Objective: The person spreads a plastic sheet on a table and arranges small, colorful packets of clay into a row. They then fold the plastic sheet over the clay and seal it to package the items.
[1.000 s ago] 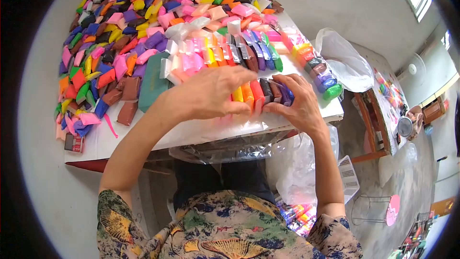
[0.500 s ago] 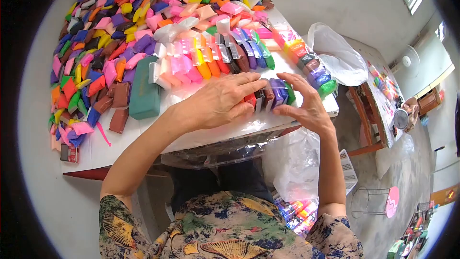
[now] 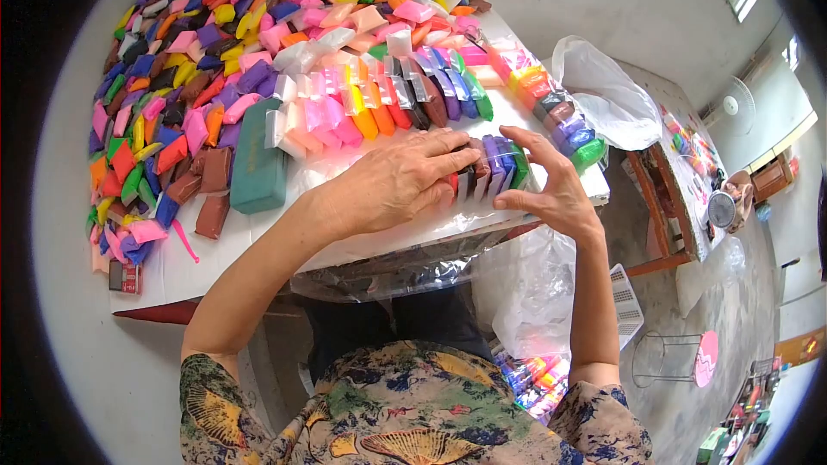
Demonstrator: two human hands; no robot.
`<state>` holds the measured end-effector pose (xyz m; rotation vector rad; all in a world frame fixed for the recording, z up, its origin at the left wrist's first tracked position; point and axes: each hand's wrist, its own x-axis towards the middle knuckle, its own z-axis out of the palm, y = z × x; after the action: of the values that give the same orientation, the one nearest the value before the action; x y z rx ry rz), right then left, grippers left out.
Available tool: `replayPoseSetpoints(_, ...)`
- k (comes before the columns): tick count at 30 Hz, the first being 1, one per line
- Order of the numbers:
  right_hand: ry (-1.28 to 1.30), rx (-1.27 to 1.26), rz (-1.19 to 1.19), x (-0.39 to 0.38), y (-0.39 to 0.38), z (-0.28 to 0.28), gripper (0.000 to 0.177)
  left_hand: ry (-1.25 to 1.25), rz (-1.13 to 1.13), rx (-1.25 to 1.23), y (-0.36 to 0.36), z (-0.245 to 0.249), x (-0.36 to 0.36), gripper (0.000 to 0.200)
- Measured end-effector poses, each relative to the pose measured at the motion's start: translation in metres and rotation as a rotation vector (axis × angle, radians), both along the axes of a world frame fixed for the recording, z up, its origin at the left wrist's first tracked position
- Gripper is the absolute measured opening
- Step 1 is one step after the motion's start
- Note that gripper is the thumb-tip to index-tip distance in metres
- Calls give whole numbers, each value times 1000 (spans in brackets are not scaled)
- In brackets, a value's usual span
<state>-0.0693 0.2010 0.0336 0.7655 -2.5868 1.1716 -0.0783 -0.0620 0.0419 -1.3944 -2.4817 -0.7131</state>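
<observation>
A short row of small coloured packets [image 3: 493, 170], red, black, brown, purple, blue and green, lies under clear plastic near the table's front edge. My left hand [image 3: 405, 174] rests over the left part of this row, fingers curved onto it and hiding some packets. At the other end, my right hand [image 3: 551, 185] curls round the green packet [image 3: 519, 165], thumb on the near side and fingers on the far side. Just beyond my hands stands a longer row of similar packets [image 3: 366, 108], from white and pink through to green.
A large heap of loose packets [image 3: 215, 43] covers the table's far left. A green block [image 3: 258, 159] stands left of the longer row. Another wrapped row [image 3: 560, 116] and a clear plastic bag [image 3: 603, 95] are at right. More bagged packets [image 3: 538, 383] lie below the table.
Both hands stay almost in place around the short row. The packets between them have shifted slightly, and the green end packet stands a little straighter.
</observation>
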Motion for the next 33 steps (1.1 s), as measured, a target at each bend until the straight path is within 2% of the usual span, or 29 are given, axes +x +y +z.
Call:
replayPoseSetpoints(9, -34, -15, -51, -6, 0, -6, 81, -2, -11, 3, -1, 1, 0, 53)
replayPoseSetpoints(12, 293, 148, -163, 9, 0, 5, 77, -3, -9, 3, -1, 1, 0, 52)
replayPoseSetpoints(13, 404, 128, -201, 18, -3, 12, 71, -6, -7, 4, -1, 0, 0, 52)
replayPoseSetpoints(16, 576, 130, -125, 52, -10, 18, 65, -14, -4, 3, -1, 1, 0, 51)
replayPoseSetpoints(18, 569, 205, 100, 79, -29, 11, 67, 10, -11, 17, -1, -3, -2, 50)
replayPoseSetpoints(20, 617, 449, 164, 99, -49, -4, 53, 23, -12, 24, -1, -3, -2, 50)
replayPoseSetpoints(23, 743, 516, 114, 92, -54, -33, 36, 12, -8, 26, 0, -1, 0, 49)
replayPoseSetpoints(26, 762, 428, 104, 89, -54, -35, 26, 8, -8, 20, 0, -2, 0, 47)
replayPoseSetpoints(31, 807, 376, 69, 76, -56, -6, 24, -16, -3, 3, -2, 0, 1, 47)
replayPoseSetpoints(33, 810, 394, 49, 69, -57, 0, 25, 111, -11, 16, -1, -3, -2, 46)
